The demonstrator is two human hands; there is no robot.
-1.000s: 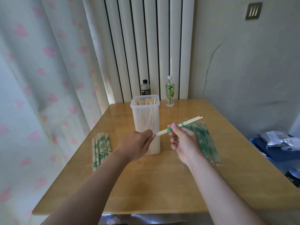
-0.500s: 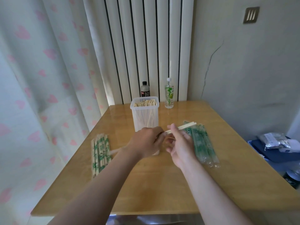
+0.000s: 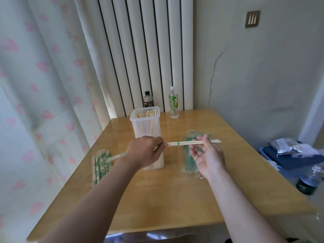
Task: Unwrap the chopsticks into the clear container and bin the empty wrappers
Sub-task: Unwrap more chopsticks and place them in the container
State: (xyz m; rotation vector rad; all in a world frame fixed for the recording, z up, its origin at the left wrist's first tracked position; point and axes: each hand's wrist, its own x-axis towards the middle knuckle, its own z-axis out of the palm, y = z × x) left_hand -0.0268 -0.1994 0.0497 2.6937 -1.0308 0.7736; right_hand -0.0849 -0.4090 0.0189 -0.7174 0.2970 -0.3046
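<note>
Pale wooden chopstick pair (image 3: 192,142) level near tall clear plastic container (image 3: 145,127).
Pinches one end in left hand (image 3: 145,151); rests other on slack, uncurled right hand (image 3: 208,155), likely for steadiness.

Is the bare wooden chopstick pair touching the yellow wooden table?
Apart. In the head view the left hand holds the chopstick pair clear above the table.

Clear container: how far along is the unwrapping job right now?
Done: the clear container holds many bare chopsticks, and empty wrappers lie piled on the table. In hand: the left hand grips a wrapper while its pair sticks out across the right hand. Left: the wrapped chopsticks by the table's left edge, and binning the wrappers; I cannot make out a bin.
</note>
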